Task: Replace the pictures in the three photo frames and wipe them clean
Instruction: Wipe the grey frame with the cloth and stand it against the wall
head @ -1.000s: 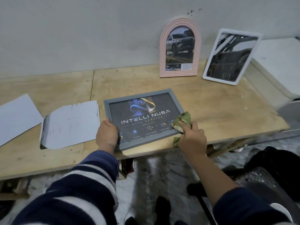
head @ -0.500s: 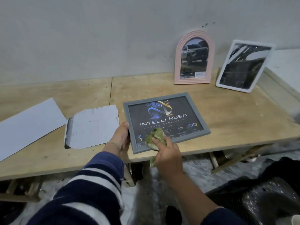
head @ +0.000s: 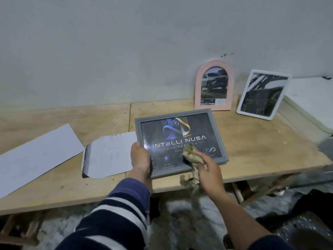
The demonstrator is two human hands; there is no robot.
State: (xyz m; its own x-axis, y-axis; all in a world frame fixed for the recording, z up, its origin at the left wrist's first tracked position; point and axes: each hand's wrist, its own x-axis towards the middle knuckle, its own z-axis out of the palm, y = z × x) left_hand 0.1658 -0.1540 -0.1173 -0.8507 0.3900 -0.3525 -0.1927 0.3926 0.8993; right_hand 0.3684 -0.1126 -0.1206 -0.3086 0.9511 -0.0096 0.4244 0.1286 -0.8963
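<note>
- Right hand [head: 210, 173] pinches a crumpled green cloth [head: 191, 156] and presses it on the glass of the grey frame [head: 216, 139], near its lower right.
- Left hand [head: 141, 157] grips that frame's left edge, thumb on the front.
- Grey frame sits tilted at the near edge of the wooden table [head: 252, 150]; its poster reads "INTELLI NUSA".
- Three frames in all: grey, plus a pink arched frame [head: 198, 83] and a white frame [head: 242, 103] propped at the far wall, right.
- Two white sheets [head: 36, 152] lie left.
</note>
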